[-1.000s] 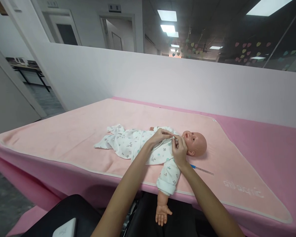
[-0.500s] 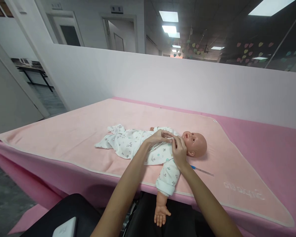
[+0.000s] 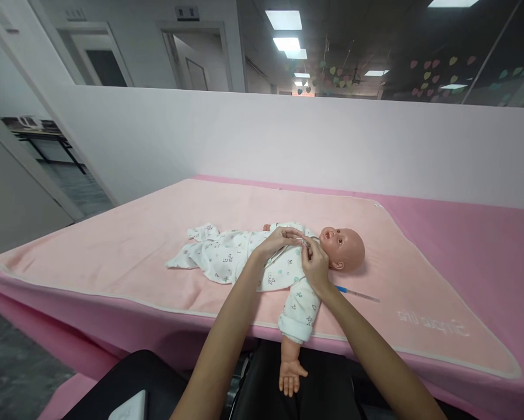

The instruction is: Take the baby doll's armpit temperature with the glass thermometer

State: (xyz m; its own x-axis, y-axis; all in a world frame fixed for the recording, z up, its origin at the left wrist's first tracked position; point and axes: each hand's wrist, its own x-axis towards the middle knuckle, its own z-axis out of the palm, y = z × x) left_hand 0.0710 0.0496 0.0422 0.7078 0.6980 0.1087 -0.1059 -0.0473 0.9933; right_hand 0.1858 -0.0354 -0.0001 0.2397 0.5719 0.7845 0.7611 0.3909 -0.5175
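Note:
A baby doll (image 3: 347,248) lies on its back with its head to the right, dressed in a white printed romper (image 3: 227,256). Over the upper chest, my left hand (image 3: 280,240) has its fingers bent and closed on the romper's front, by a thin white edge or tie. Close beside it, just below the doll's chin, my right hand (image 3: 315,265) pinches the same cloth. The fingertips of both hands nearly meet, and what exactly lies between them is too small to see. One doll arm (image 3: 292,364) hangs over the table's near edge.
Under the doll is a peach blanket (image 3: 135,245) on a pink table cover (image 3: 485,251). A thin stick with a blue end (image 3: 360,295) lies right of my right forearm. A white wall (image 3: 288,146) rises behind. A white object (image 3: 131,405) rests on black at lower left.
The camera view has shifted and tilted slightly. My hands stay at the romper's neck front, with only small finger movements. The doll keeps its pose.

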